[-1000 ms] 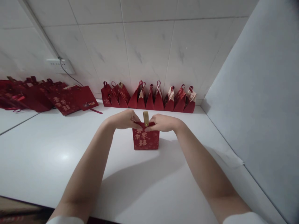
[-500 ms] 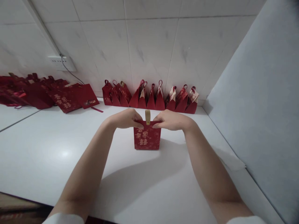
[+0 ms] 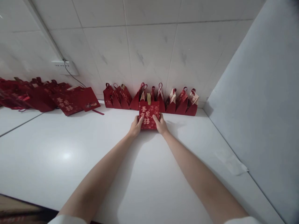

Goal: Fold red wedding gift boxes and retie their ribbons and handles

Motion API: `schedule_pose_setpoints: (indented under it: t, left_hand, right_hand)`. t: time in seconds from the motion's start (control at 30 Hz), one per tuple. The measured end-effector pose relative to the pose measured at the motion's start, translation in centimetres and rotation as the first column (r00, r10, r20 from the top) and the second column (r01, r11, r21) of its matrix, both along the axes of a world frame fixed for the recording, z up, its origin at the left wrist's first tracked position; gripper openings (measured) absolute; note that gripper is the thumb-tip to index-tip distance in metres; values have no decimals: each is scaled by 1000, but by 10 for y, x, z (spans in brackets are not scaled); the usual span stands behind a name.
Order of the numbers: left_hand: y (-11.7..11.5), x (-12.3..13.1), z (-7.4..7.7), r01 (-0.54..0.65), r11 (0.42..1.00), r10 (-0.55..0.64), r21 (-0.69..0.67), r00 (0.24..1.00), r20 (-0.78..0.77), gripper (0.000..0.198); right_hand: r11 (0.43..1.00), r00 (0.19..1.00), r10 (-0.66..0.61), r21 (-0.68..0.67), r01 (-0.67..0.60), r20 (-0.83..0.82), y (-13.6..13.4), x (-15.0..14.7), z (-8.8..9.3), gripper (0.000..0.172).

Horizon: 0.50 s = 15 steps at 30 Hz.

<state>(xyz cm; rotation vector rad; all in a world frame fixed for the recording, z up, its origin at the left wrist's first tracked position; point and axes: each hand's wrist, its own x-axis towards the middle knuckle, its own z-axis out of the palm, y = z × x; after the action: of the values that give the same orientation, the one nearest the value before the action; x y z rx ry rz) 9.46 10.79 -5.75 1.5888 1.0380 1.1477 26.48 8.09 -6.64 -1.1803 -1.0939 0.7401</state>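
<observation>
A red gift box (image 3: 149,109) with gold characters and a gold strap loop (image 3: 149,99) stands upright between my two hands. My left hand (image 3: 136,125) grips its left side, thumb on the front face. On the right side my right hand (image 3: 160,124) holds it the same way, thumb pressed to the front. Just behind it is a row of red gift boxes (image 3: 180,102) with ribbon loops, partly hidden by the held box.
Flat red gift boxes (image 3: 67,101) lie piled at the left against the tiled wall (image 3: 105,46). A power strip (image 3: 65,67) with a cable hangs above them. White paper (image 3: 233,163) lies by the grey panel (image 3: 263,102) on the right of the white table (image 3: 77,174).
The box has moved away from me, close to the row at the wall. My hands have shifted from its top edge to its two sides.
</observation>
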Motion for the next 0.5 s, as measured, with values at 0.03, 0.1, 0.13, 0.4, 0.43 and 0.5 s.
schedule_pose_setpoints:
  t: [0.03, 0.1, 0.13, 0.4, 0.43, 0.5]
  left_hand:
    - [0, -1, -1, 8, 1000, -8, -7, 999, 34, 50]
    - [0, -4, -1, 32, 999, -30, -20, 996, 87, 48]
    - [0, -7, 0, 47, 999, -44, -25, 994, 102, 45]
    - [4, -20, 8, 194, 979, -186, -63, 976, 116, 36]
    - [4, -21, 9, 204, 976, -195, -70, 974, 117, 36]
    - [3, -21, 10, 221, 972, -211, -77, 970, 118, 34]
  right_hand:
    - [1000, 1000, 2, 4, -2, -27, 0, -1, -4, 49]
    - [1000, 997, -5, 11, 6, -77, -1, 1, -9, 52]
    - [1000, 996, -4, 11, 5, -95, -1, 2, -10, 51]
    - [980, 975, 199, 49, -195, -94, -13, 8, -13, 42]
    - [976, 972, 216, 55, -212, -91, -13, 9, -13, 42]
    - [971, 968, 238, 58, -234, -84, -12, 10, -13, 43]
